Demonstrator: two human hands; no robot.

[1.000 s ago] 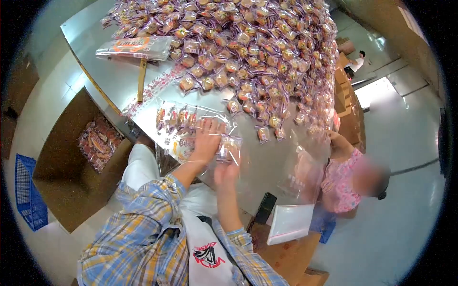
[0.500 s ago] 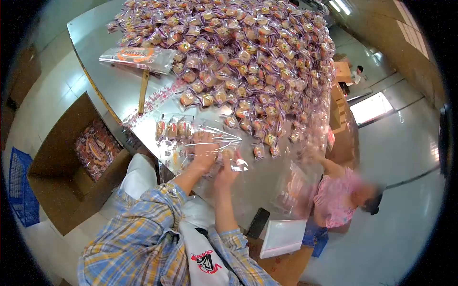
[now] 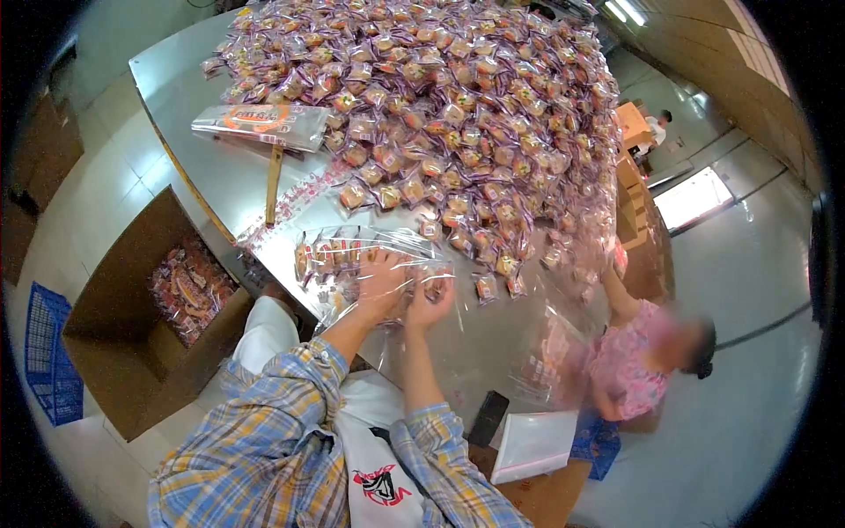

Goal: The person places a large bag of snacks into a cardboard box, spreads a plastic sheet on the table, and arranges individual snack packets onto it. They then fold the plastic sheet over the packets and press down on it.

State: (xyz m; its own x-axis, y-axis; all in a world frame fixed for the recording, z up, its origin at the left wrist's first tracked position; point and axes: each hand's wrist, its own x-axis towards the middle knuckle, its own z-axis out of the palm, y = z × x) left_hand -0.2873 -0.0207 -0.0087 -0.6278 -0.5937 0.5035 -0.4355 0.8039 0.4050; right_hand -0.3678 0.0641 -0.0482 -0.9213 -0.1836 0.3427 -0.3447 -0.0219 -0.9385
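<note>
A clear plastic bag [image 3: 339, 290] lies at the table's near edge, with several small wrapped cakes [image 3: 330, 253] lined up in its left part. My left hand [image 3: 381, 283] rests at the bag with its fingers spread, partly under the shiny film. Beside it, my right hand [image 3: 429, 301] has its fingers curled round a wrapped cake [image 3: 433, 283] at the bag's right end. Beyond both hands is a big heap of wrapped cakes [image 3: 458, 114].
Flat printed bags [image 3: 264, 125] lie by a wooden stick [image 3: 274, 185]. On the left stand a cardboard box [image 3: 114, 339] with filled packs and a blue basket [image 3: 55, 352]. A co-worker [image 3: 629, 361] is at the right, near a black phone [image 3: 488, 418] and a white stack [image 3: 535, 446].
My right hand has moved slightly up and right and now curls round a cake. My left hand's fingers are more spread. The co-worker's arm has shifted.
</note>
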